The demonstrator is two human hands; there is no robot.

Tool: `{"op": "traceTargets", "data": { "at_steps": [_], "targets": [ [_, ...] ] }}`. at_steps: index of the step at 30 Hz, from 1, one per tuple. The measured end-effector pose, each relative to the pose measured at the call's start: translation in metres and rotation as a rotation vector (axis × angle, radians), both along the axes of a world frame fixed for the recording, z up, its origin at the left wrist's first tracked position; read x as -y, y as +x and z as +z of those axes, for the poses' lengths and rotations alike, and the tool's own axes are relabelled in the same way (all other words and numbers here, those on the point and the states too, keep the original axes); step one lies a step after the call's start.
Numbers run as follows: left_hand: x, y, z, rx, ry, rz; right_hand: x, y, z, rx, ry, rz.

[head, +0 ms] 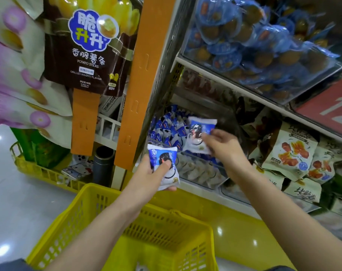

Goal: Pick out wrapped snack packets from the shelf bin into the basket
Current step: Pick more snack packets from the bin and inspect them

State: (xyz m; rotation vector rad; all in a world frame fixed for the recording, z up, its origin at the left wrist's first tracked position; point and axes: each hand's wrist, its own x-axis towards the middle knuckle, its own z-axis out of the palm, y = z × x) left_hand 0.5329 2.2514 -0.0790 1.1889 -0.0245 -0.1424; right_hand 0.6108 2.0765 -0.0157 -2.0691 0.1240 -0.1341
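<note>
The fingers (165,164) of the left hand (146,173) curl round one blue-and-white snack packet (156,153), thumb on its front. The right hand (222,145) pinches a second packet (200,127). Both packets are in front of the shelf bin (197,182) (more of the same heaped inside). The yellow basket (68,212) sits lower, beneath the forearms.

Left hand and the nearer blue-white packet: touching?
Touching. Head view: left hand grips the packet, thumb pressed across its front.

A brown potato-stick bag (88,45) hangs beside an orange post (144,75).
</note>
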Motion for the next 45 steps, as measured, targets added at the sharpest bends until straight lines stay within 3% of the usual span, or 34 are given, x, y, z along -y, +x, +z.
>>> {"op": "traceTargets", "data": {
  "at_steps": [3,7,15,18,23,32,36,38,42,45],
  "targets": [
    [-0.002,0.005,0.0,0.0,0.018,0.049,0.011,0.039,-0.003,0.123,-0.25,-0.201],
    [-0.003,0.008,0.002,-0.017,0.023,0.052,0.019,0.063,-0.023,0.108,-0.45,-0.112],
    [-0.002,0.01,0.002,-0.036,0.04,0.068,0.026,0.078,-0.023,-0.29,-0.693,-0.003],
    [-0.001,0.011,0.002,-0.045,0.04,0.059,0.022,0.082,-0.023,-0.261,-0.616,0.013],
    [0.0,0.012,0.001,-0.055,0.058,0.054,0.004,0.09,-0.03,-0.215,-0.272,-0.044],
    [0.0,0.013,0.001,-0.062,0.101,0.055,-0.001,0.096,-0.036,-0.196,-0.455,-0.012],
    [-0.001,0.009,-0.002,-0.042,0.174,0.054,-0.016,0.058,-0.029,0.224,-0.417,0.033],
    [-0.001,0.007,-0.003,-0.035,0.177,0.041,-0.023,0.029,-0.027,0.342,-0.352,0.105],
    [0.004,0.003,-0.005,-0.03,0.188,-0.043,-0.026,-0.029,-0.031,0.269,-0.247,0.313],
    [0.01,-0.002,-0.009,-0.022,0.206,-0.1,-0.016,-0.051,-0.037,0.174,-0.203,0.353]
  ]
}}
